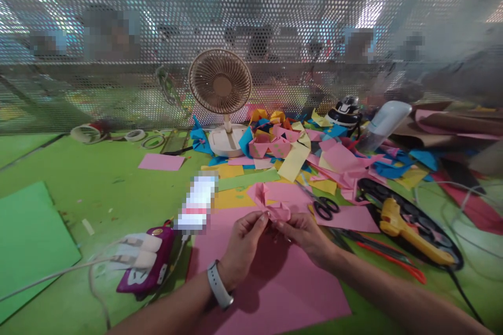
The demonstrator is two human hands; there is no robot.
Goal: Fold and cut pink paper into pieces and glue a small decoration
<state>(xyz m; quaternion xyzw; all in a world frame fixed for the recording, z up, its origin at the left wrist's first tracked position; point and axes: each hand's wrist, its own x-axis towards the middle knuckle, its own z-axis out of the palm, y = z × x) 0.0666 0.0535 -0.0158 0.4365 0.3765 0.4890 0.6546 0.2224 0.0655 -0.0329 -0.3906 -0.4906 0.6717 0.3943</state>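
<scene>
My left hand [247,238] and my right hand [304,233] meet over a large pink paper sheet [298,293]. Between their fingertips is a small folded piece of pink paper [280,211], pinched from both sides. Part of its underside is hidden by my fingers. A pale watch band [219,283] circles my left wrist. Just beyond my hands lies more pink paper [288,192]. Black-handled scissors [327,208] rest on the table close to my right hand.
A yellow glue gun [412,233] lies on a black tray at right. Left are a lit phone [197,201] and a purple power block [151,267] with cables. Behind stand a fan [220,84], a heap of coloured paper [291,141] and a perforated metal screen [157,52].
</scene>
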